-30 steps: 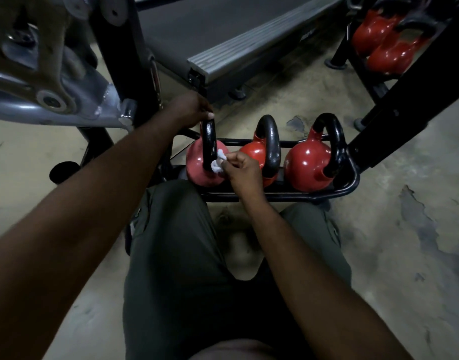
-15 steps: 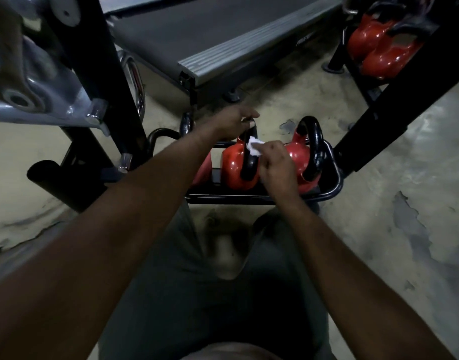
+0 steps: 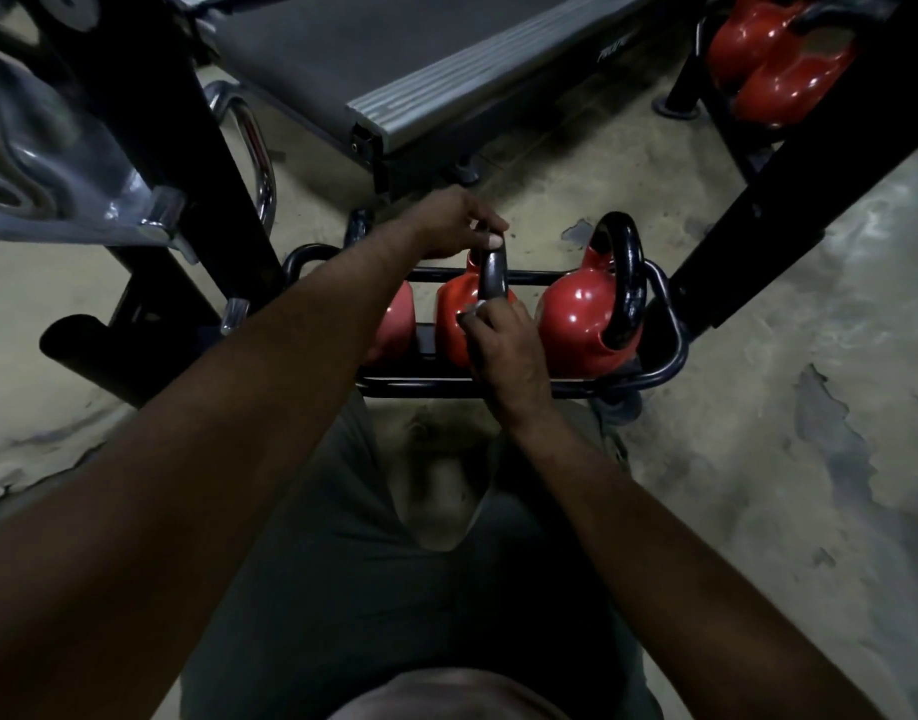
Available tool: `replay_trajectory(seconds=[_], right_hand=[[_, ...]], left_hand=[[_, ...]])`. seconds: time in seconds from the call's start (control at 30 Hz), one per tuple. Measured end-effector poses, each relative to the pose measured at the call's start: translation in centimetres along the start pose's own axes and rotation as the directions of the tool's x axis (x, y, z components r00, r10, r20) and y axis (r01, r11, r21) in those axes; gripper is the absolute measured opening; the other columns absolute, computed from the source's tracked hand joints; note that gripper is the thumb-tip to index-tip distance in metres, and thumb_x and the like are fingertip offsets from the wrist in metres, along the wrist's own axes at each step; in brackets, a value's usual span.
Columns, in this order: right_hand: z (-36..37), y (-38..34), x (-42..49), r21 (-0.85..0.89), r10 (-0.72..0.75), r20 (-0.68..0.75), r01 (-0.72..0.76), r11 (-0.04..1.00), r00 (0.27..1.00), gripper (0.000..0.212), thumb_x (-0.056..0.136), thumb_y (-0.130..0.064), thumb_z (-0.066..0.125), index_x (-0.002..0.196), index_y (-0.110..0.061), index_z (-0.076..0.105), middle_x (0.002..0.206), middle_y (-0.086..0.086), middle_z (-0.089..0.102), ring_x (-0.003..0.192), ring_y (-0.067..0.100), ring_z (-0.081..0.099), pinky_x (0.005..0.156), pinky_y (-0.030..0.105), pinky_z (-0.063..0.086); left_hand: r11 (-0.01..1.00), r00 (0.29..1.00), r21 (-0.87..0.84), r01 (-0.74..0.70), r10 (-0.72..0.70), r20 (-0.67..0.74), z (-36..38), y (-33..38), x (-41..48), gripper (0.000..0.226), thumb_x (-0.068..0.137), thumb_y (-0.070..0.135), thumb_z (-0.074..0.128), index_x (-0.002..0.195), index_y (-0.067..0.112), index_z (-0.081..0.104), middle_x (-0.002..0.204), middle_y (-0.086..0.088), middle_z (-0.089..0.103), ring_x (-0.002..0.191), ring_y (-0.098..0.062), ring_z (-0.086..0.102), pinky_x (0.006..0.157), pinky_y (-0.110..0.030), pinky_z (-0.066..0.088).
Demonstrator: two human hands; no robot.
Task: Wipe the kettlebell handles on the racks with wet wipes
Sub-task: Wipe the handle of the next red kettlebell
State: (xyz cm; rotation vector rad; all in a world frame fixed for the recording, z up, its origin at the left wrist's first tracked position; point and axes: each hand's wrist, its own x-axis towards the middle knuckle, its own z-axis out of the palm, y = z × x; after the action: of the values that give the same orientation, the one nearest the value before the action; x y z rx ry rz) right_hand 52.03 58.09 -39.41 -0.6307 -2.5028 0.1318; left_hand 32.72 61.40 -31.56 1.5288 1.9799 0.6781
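The left hand (image 3: 456, 226) reaches over the low black rack (image 3: 672, 350). Its fingers (image 3: 490, 240) are curled and pinch the top of the black handle (image 3: 492, 280) of the middle kettlebell (image 3: 454, 314). The right hand (image 3: 503, 340) sits lower on the same handle, its fingers (image 3: 490, 318) closed around a wet wipe (image 3: 478, 307) pressed against the handle's base. Only a small white edge of the wipe shows. The middle kettlebell stands upright in the rack between two other red ones. The left kettlebell (image 3: 398, 324) is mostly hidden behind the left forearm, and the right kettlebell (image 3: 576, 324) stands untouched just beside the right hand. More red kettlebells (image 3: 773, 70) sit on another rack at the upper right, near a treadmill (image 3: 394, 54).
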Motion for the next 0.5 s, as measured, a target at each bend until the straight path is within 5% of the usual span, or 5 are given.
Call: replay_trajectory(seconds=[0.13, 0.23, 0.4, 0.5], right_hand=[[-0.1, 1.3, -2.9, 0.223, 0.242, -0.055, -0.224, 0.949, 0.969, 0.020, 0.082, 0.000, 0.067, 0.097, -0.013, 0.067, 0.098, 0.003, 0.063, 0.091, 0.020, 0.057, 0.076, 0.036, 0.050], [-1.4, 2.4, -2.0, 0.537, 0.574, -0.002, -0.484, 0.691, 0.819, 0.013, 0.087, -0.002, 0.061, 0.090, -0.014, 0.061, 0.091, -0.003, 0.066, 0.087, 0.013, 0.062, 0.078, 0.038, 0.054], [-1.4, 2.7, -0.2, 0.740, 0.632, 0.308, -0.597, 0.311, 0.711, 0.017, 0.090, -0.013, 0.063, 0.102, -0.025, 0.066, 0.100, -0.002, 0.072, 0.095, 0.014, 0.069, 0.085, 0.037, 0.058], [-0.6, 1.1, -1.7, 0.746, 0.666, 0.330, -0.617, 0.250, 0.669, 0.015, 0.090, -0.018, 0.067, 0.104, -0.020, 0.068, 0.108, -0.001, 0.072, 0.103, 0.008, 0.065, 0.093, 0.033, 0.053]], left_hand=[[1.000, 1.000, -0.006, -0.003, 0.003, -0.009, 0.0, -0.1, 0.3, 0.030, 0.091, 0.024, 0.068, 0.121, 0.023, 0.068, 0.134, 0.003, 0.061, 0.129, -0.015, 0.050, 0.112, -0.042, 0.038], [0.998, 0.999, -0.052, 0.025, -0.026, -0.022, 0.1, -0.4, 0.5, 0.027, 0.088, 0.024, 0.072, 0.115, 0.025, 0.071, 0.129, 0.004, 0.065, 0.126, -0.013, 0.053, 0.112, -0.042, 0.039], [0.995, 0.999, -0.090, 0.032, -0.035, -0.028, 0.2, -0.2, 0.4, 0.026, 0.088, 0.022, 0.072, 0.114, 0.025, 0.071, 0.128, 0.005, 0.065, 0.125, -0.013, 0.054, 0.112, -0.043, 0.040], [0.996, 0.999, -0.080, 0.034, -0.036, -0.028, 0.2, -0.1, 0.3, 0.027, 0.089, 0.022, 0.071, 0.115, 0.025, 0.070, 0.130, 0.004, 0.064, 0.127, -0.014, 0.052, 0.112, -0.042, 0.039]])
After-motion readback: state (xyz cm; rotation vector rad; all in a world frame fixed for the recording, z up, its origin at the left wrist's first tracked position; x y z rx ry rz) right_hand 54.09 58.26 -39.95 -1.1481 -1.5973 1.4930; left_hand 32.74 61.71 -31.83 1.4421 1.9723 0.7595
